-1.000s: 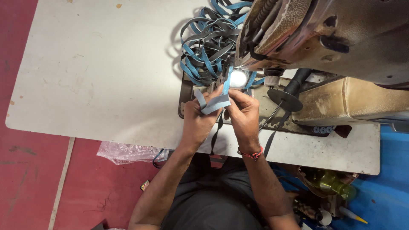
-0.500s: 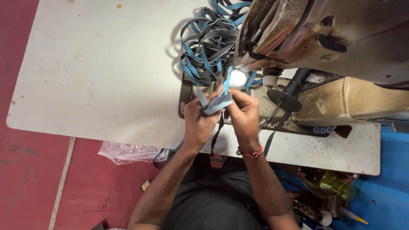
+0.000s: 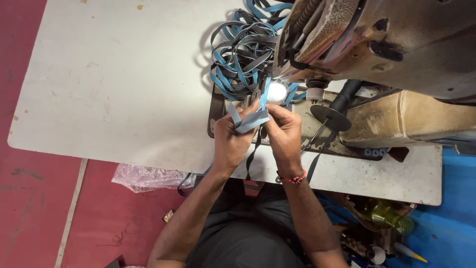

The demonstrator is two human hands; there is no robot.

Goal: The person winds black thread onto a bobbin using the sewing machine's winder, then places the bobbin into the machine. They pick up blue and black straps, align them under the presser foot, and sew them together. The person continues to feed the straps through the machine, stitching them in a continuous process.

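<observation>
Both my hands hold a folded blue strap piece (image 3: 252, 120) just in front of the sewing machine's lit needle area (image 3: 276, 92). My left hand (image 3: 234, 140) pinches its left end, with the fingers curled around it. My right hand (image 3: 283, 135), a red thread band on its wrist, grips the right end next to the needle. Behind the hands, a tangled pile of blue and grey straps (image 3: 244, 57) lies on the table (image 3: 114, 84). A dark strap (image 3: 254, 151) hangs down between my hands over the table's front edge.
The worn sewing machine head (image 3: 386, 39) fills the top right, with a beige motor housing (image 3: 426, 119) beside it. A clear plastic bag (image 3: 144, 177) hangs under the table edge. Bottles and small items (image 3: 382, 213) lie on the blue floor at lower right.
My hands have shifted the blue strap piece slightly, folding it closer to the needle light. Otherwise the scene is the same.
</observation>
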